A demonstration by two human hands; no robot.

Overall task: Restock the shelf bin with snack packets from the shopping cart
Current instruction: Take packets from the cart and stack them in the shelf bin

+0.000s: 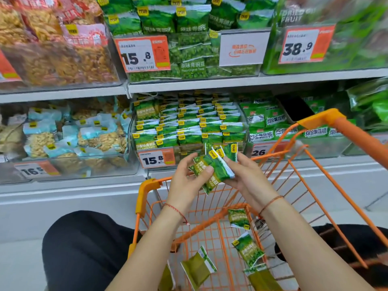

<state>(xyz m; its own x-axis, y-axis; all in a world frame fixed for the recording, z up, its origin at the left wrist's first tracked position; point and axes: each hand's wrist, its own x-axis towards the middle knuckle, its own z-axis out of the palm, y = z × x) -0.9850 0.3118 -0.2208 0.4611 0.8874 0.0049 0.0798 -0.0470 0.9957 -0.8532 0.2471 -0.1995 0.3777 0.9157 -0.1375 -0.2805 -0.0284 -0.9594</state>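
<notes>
Both my hands hold a small stack of green snack packets above the orange shopping cart. My left hand grips the stack's lower left side with its thumb on the front packet. My right hand holds the right side from beneath. Straight ahead on the lower shelf stands the clear shelf bin, filled with rows of the same green packets, a 15.8 price tag on its front. Several loose green packets lie in the cart's bottom.
A bin of pale blue packets stands left of the target bin, and another green-packet bin stands to its right. An upper shelf carries more snack bins. My dark-clothed knees flank the cart.
</notes>
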